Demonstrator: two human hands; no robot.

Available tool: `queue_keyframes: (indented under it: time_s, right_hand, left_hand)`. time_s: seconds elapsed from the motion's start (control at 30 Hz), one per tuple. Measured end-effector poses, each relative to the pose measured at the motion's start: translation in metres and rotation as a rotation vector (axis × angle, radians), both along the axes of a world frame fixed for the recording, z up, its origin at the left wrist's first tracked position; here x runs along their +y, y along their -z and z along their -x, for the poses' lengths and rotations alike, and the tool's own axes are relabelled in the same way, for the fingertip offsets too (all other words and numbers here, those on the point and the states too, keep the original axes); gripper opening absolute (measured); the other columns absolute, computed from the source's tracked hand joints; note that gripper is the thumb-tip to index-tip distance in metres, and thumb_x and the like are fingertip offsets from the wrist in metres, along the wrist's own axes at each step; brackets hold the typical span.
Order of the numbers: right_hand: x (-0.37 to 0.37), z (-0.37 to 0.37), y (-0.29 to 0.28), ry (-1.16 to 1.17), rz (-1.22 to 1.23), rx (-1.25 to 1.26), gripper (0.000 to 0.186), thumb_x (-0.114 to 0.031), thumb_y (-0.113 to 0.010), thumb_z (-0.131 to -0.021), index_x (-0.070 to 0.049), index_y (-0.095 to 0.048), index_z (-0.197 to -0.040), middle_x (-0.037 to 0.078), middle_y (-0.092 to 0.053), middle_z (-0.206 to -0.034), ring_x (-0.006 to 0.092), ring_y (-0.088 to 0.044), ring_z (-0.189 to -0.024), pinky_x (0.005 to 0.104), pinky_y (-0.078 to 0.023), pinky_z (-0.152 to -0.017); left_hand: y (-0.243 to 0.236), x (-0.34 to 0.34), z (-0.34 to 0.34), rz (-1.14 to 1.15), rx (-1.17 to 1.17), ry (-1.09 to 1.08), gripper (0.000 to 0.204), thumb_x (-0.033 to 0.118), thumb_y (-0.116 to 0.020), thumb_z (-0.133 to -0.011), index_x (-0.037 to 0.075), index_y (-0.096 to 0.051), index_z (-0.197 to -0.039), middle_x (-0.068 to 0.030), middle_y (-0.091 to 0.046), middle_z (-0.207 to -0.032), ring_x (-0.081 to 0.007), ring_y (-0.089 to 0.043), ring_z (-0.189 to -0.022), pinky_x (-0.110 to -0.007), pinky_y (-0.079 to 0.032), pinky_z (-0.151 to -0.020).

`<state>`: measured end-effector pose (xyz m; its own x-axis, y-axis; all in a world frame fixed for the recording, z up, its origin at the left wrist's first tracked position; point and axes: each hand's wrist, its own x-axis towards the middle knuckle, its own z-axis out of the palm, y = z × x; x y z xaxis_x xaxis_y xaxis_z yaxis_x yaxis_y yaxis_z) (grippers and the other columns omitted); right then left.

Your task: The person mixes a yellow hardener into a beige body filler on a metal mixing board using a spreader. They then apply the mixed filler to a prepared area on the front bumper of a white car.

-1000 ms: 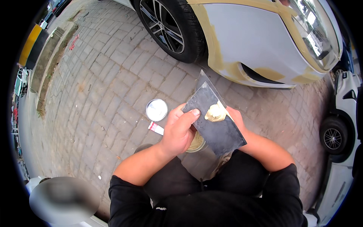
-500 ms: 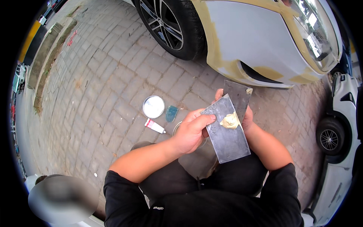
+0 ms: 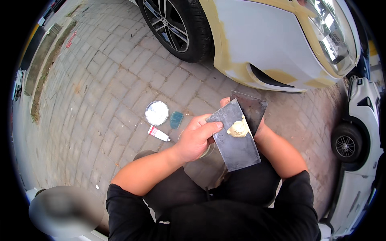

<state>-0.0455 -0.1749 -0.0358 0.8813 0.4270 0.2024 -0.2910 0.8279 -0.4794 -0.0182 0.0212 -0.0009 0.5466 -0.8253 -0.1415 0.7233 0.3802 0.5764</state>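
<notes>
the left hand (image 3: 196, 137) pinches the grey plate (image 3: 238, 150), cream paste (image 3: 239, 128) just right of that grip; the dark plate (image 3: 252, 109), clasped by the right hand (image 3: 260, 128), no longer shows paste at its corner: seemingly gathered on one plate.

paved outdoor lot (image 3: 112, 80) with parked cars (image 3: 257, 36)

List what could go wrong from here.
The cream paste sits near the edge of the gray plate in the left hand; tilting might drop it.

It could smear the dark plate close beside it.

The tube lies near the left knee, which might knock it.
</notes>
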Motion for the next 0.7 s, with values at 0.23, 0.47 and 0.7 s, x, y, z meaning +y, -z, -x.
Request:
queue_keyframes:
  time_s: [0.23, 0.47, 0.7]
  right_hand:
    - [0.013, 0.007, -0.032, 0.082, 0.533, 0.247, 0.035, -0.025, -0.066, -0.090, -0.002, -0.064, -0.117, 0.007, -0.068, -0.112, 0.0138, -0.065, -0.099, 0.0287, -0.052, -0.087]
    - [0.007, 0.007, -0.035, 0.089, 0.254, 0.233, 0.037, -0.024, -0.061, -0.092, 0.000, -0.062, -0.120, 0.009, -0.068, -0.113, 0.0147, -0.066, -0.101, 0.0288, -0.054, -0.086]
    - [0.022, 0.003, -0.025, 0.141, 0.611, 0.379, 0.040, -0.030, -0.064, -0.092, -0.003, -0.061, -0.123, 0.007, -0.068, -0.112, 0.0136, -0.065, -0.100, 0.0297, -0.054, -0.086]
  left_hand:
    - [-0.027, 0.002, -0.008, 0.148, 0.003, -0.004, 0.033, 0.014, -0.048, -0.095, -0.007, -0.056, -0.120, -0.0164, -0.066, -0.115, -0.0231, -0.063, -0.107, -0.038, -0.049, -0.094]
    - [-0.010, -0.001, -0.002, 0.027, 0.129, -0.156, 0.028, 0.009, -0.047, -0.097, -0.007, -0.058, -0.117, -0.0141, -0.067, -0.115, -0.0210, -0.065, -0.105, -0.036, -0.050, -0.093]
    - [-0.018, -0.002, -0.007, 0.127, -0.007, -0.042, 0.024, 0.009, -0.051, -0.098, -0.007, -0.057, -0.115, -0.0116, -0.067, -0.111, -0.0160, -0.063, -0.101, -0.033, -0.049, -0.090]
